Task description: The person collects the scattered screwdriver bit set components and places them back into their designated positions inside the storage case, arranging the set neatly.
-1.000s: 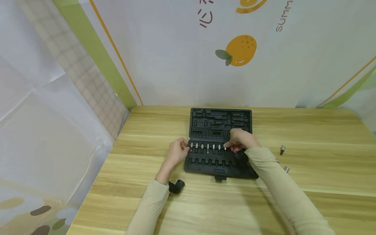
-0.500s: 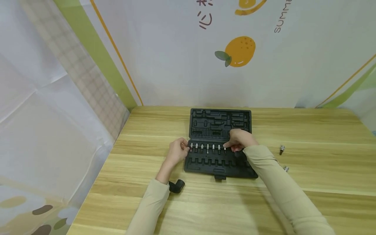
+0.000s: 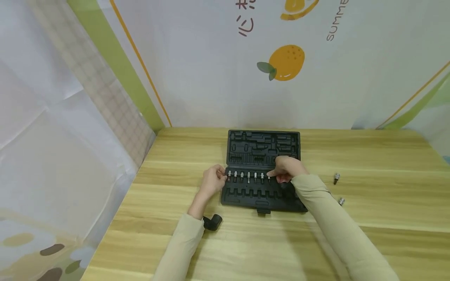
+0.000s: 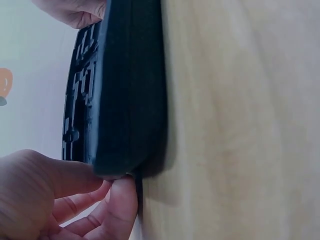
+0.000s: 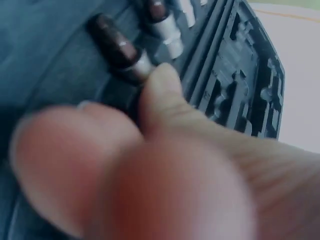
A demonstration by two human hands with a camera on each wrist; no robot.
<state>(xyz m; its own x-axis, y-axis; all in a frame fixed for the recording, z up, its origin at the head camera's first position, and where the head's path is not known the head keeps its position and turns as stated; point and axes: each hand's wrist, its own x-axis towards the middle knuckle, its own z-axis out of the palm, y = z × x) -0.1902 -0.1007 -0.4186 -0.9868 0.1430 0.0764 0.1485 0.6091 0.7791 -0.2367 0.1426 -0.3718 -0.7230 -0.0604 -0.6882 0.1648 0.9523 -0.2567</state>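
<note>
A black plastic case [image 3: 246, 199] lies unfolded on the wooden table. Along its near half runs a row of several silver-and-dark bit sockets [image 3: 249, 176], seated in slots. My left hand [image 3: 212, 182] grips the case's left edge; in the left wrist view its thumb and fingers [image 4: 117, 205] close on a corner. My right hand [image 3: 289, 167] is at the row's right end, holding the last bit socket [image 5: 119, 47]. The thumb's tip rests on the silver end. The other fingers curl beside it, blurred and partly hidden in the right wrist view.
Two loose bit sockets lie right of the case: one farther back [image 3: 336, 178], another [image 3: 341, 201] partly behind the right sleeve. Beside the left cuff is a black angular object [image 3: 214, 221]. A printed fabric backdrop [image 3: 218, 93] stands behind the table's far edge.
The view has shifted slightly. Both hands keep nearly the same place on the case, and the bit sockets stay in their row.
</note>
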